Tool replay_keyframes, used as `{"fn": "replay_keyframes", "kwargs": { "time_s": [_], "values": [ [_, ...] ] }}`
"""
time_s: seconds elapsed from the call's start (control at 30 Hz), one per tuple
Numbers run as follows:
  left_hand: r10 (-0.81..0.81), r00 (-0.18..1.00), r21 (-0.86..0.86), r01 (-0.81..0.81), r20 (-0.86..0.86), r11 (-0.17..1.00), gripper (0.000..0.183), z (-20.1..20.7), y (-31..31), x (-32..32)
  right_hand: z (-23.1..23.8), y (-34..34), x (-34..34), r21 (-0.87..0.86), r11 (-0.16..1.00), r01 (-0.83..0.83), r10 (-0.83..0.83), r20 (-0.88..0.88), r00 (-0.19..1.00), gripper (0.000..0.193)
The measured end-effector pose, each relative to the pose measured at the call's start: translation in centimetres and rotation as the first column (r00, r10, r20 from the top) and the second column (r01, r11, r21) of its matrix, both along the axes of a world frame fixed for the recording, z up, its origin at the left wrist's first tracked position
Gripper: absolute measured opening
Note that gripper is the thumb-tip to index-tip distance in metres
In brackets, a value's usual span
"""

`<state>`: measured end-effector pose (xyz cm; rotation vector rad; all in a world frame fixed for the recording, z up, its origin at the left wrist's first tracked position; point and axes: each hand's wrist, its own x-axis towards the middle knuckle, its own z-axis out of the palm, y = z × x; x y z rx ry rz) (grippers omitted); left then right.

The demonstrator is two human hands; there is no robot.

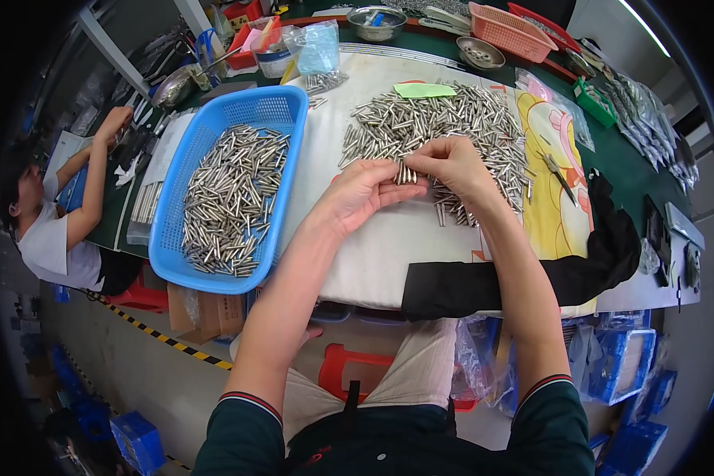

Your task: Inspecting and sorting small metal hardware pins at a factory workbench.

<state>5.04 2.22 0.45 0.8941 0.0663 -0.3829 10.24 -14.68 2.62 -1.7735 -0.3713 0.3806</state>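
My two hands meet at the near edge of a wide heap of small silvery metal pins [436, 115] on the white-covered table. A few metal pins [407, 175] show upright between my fingertips. My left hand [365, 193] is turned palm up, its fingers curled under and beside these pins. From the other side, my right hand [458, 168] pinches at their tops with thumb and forefinger. How many pins each hand grips is partly hidden by the fingers. A blue plastic basket [291, 170] to the left holds many more such pins.
A green paper slip [425, 90] lies on the heap. Pliers [561, 178] rest on a yellow patterned cloth [563, 226] at right, beside a black cloth [452, 289]. Metal bowls [480, 54] and a pink basket [512, 32] stand behind. Another person [63, 206] sits at far left.
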Motion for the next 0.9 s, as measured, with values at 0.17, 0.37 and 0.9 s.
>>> {"fn": "replay_keyframes", "kwargs": {
  "time_s": [0.17,0.37,0.9],
  "values": [
    [-0.027,0.999,0.107,0.025,0.019,0.994,0.017,0.3,-0.4,-0.1,-0.1,0.1,-0.2,-0.074,0.997,-0.004,0.014,0.138,0.990,0.026],
    [-0.061,0.998,0.143,0.061,-0.007,0.988,0.015,0.0,-0.2,-0.1,-0.1,0.1,0.3,-0.317,0.943,0.104,-0.036,0.216,0.976,0.052],
    [-0.283,0.959,0.252,0.267,0.029,0.930,0.019,0.1,0.1,-0.5,-0.2,0.5,-1.0,-0.503,0.864,-0.021,0.360,0.588,0.724,0.038]
  ]
}}
